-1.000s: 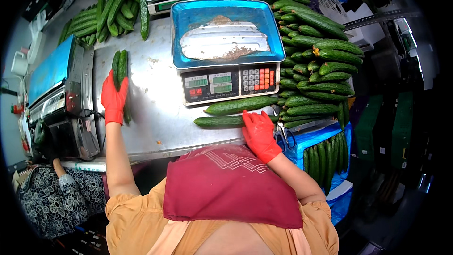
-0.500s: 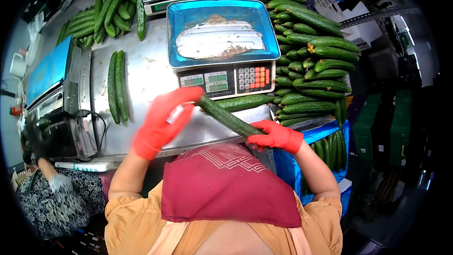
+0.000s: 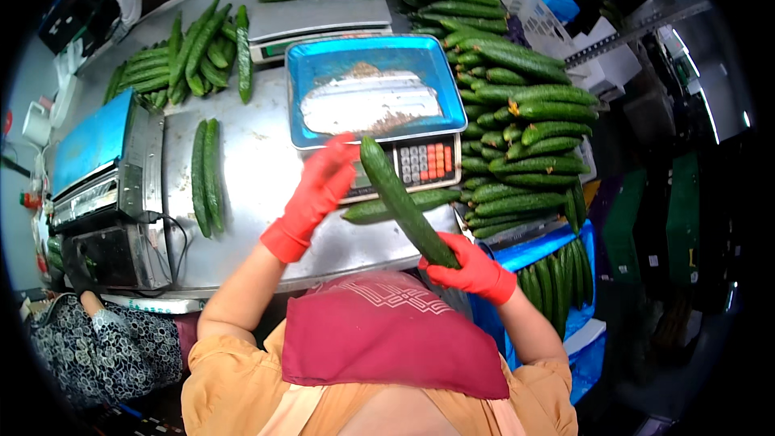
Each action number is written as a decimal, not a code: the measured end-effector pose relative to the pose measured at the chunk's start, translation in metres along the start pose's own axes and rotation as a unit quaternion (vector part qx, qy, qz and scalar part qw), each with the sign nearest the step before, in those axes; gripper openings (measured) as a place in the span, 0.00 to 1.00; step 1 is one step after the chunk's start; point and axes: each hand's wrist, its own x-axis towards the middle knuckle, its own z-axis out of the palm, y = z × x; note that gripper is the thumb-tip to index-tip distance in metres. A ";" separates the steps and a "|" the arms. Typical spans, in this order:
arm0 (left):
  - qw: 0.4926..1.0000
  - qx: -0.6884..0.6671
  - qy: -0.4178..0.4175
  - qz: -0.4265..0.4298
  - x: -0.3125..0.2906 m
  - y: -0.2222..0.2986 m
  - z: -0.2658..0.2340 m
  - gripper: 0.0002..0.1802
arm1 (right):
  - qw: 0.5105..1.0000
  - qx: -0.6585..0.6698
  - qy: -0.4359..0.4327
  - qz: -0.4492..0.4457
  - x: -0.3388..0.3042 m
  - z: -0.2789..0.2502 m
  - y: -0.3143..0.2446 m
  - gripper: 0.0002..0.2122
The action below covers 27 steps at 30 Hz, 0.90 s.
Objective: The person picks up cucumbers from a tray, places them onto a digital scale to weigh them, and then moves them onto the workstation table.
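Note:
A long green cucumber [image 3: 406, 214] is gripped at its near end by my right hand [image 3: 472, 268], in a red rubber glove. It slants up and leftward, its far tip in front of the scale's panel. My left hand [image 3: 321, 186], gloved alike, hovers just left of that tip with fingers stretched out and holding nothing. It hides part of the display on the digital scale [image 3: 408, 163]. On top of the scale rests a blue-rimmed pan [image 3: 371, 105] with a worn, silvery middle. Another cucumber [image 3: 404, 205] lies along the scale's front edge, partly behind the held one.
Stacked cucumbers [image 3: 517, 137] line the right side, above a blue-lined container [image 3: 557, 274] with more. Two cucumbers [image 3: 207, 178] lie on the steel table [image 3: 258, 161]; a heap [image 3: 190, 56] sits far left. Another scale [image 3: 109, 153] stands left, near a person [image 3: 113, 339].
The cucumber has come away from my left fingers and tilted more steeply in my right hand. My left hand has opened and shifted right. The whole view has shifted, showing more of the table's far end.

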 end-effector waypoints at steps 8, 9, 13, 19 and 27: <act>0.966 -0.251 -0.051 -0.041 -0.010 0.010 0.038 0.25 | 0.914 -0.287 0.233 -0.167 0.016 0.019 0.049 0.28; 0.966 -0.248 -0.060 -0.042 -0.011 0.005 0.035 0.23 | 0.900 -0.312 0.257 -0.164 0.015 0.021 0.051 0.27; 0.967 -0.244 -0.075 -0.022 -0.016 0.000 0.028 0.16 | 0.873 -0.347 0.284 -0.192 0.017 0.024 0.055 0.26; 0.959 -0.277 -0.018 -0.050 -0.022 -0.004 0.039 0.38 | 0.903 -0.268 0.247 -0.227 0.041 0.043 0.032 0.24; 0.985 -0.141 0.029 -0.094 -0.043 -0.011 0.020 0.18 | 0.748 -0.537 0.326 -0.213 0.080 0.000 0.054 0.24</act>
